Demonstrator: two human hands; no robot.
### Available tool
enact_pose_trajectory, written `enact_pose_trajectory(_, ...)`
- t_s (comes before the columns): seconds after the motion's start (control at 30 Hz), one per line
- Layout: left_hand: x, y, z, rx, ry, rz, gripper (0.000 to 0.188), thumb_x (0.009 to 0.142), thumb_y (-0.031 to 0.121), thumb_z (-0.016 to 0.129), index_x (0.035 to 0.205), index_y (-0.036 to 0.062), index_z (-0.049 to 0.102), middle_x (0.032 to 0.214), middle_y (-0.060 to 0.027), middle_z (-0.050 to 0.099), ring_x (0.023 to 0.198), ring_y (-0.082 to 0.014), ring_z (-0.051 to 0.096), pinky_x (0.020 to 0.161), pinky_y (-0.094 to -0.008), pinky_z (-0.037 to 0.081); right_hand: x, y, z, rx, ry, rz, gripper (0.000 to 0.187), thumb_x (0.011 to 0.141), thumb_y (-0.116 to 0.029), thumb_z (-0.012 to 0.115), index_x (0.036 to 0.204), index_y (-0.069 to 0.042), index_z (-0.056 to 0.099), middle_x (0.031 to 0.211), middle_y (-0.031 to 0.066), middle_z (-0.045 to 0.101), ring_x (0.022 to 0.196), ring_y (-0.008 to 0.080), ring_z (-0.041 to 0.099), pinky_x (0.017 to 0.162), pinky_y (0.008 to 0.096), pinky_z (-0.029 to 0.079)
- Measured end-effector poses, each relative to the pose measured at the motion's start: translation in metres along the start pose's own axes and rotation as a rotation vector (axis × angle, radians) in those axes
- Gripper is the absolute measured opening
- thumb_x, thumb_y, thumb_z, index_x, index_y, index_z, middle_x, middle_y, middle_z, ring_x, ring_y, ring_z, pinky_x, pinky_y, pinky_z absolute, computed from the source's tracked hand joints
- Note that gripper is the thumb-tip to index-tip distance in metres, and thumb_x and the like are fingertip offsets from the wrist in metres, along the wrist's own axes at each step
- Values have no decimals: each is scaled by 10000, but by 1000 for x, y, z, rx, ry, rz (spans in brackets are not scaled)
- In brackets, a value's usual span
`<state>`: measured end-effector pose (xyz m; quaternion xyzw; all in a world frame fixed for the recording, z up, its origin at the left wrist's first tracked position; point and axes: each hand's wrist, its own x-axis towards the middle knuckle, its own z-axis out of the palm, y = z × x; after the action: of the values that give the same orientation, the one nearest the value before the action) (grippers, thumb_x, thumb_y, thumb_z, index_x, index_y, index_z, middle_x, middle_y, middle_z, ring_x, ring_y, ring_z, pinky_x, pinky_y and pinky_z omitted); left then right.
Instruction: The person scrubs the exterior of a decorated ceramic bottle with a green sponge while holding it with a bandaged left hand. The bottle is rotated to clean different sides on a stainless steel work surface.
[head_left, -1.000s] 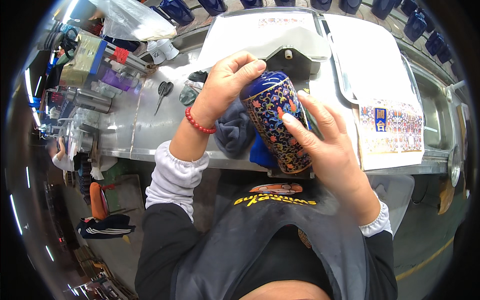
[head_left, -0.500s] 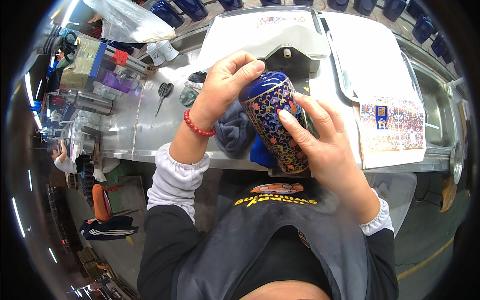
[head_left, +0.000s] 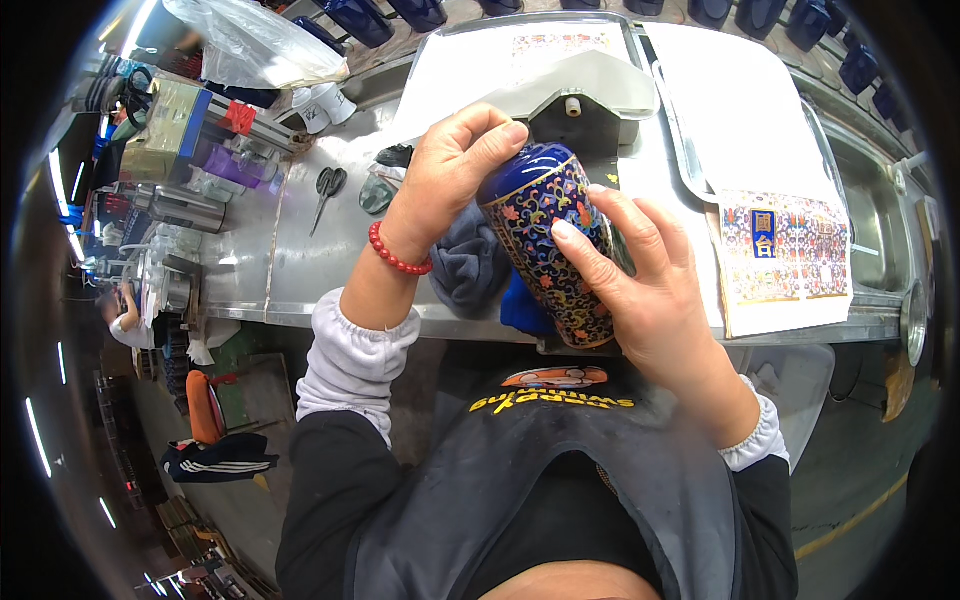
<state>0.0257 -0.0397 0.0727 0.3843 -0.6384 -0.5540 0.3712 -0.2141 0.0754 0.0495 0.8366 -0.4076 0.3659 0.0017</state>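
A dark blue ceramic bottle (head_left: pixel 548 240), covered in a gold and coloured floral pattern, is tilted between my two hands. My left hand (head_left: pixel 445 170) is closed at its narrow top end, with the thumb and fingers pinched over the neck; the neck itself is mostly hidden. My right hand (head_left: pixel 660 290) wraps the patterned side, thumb and index finger resting on the surface. Below and behind the bottle are a grey cloth (head_left: pixel 468 262) and a bright blue cloth (head_left: pixel 522 305), on the table's near edge.
Black scissors (head_left: pixel 327 192) lie on the metal table (head_left: pixel 245 240). Trays with white sheets (head_left: pixel 730 95) stand at the back, and patterned decal sheets (head_left: pixel 785 255) hang over the right front. Several blue bottles (head_left: pixel 710 10) line the far side. A sink (head_left: pixel 870 220) is at right.
The row of blue bottles at the back has shifted to the right. My hands and the held bottle stay nearly in place; the right thumb has slid slightly left on the pattern.
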Motion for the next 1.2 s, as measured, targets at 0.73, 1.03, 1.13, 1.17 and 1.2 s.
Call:
enact_pose_trajectory(0.73,0,-2,6,5,58,68,287,1028,314,679,985,30,685,833,50,631,757,-17,541,652,-190,441,-2,5,3,-6,36,-31,607,747,-171,767,1345,-155,667,1422,119,543,1195,323,534,955,451,460)
enact_pose_trajectory(1.03,0,-2,0,-24,-1,6,194,1048,241,649,1034,48,670,913,52,641,830,-18,571,751,-187,472,7,6,5,-21,101,-38,559,772,-168,752,1327,-173,685,1389,138,570,1177,344,549,962,460,469)
enact_pose_trajectory(1.13,1,-2,0,6,3,7,194,1047,242,649,1034,49,668,918,50,644,832,-17,572,750,-187,472,10,-1,-1,-11,95,-93,531,791,-198,732,1320,-180,689,1426,169,562,1172,347,558,943,449,464)
enact_pose_trajectory(1.17,1,-2,0,12,3,-1,195,1046,243,650,1034,49,669,919,50,645,833,-17,572,750,-186,471,10,-4,-2,-6,7,-68,512,810,-142,703,1318,-205,708,1470,169,540,1224,360,539,1006,457,447)
enact_pose_trajectory(1.2,1,-2,0,18,4,-9,196,1046,244,651,1034,49,669,921,49,646,834,-17,572,749,-186,471,11,-6,-4,-32,-67,-87,510,828,-86,675,1315,-229,726,1514,169,519,1277,372,519,1069,464,431)
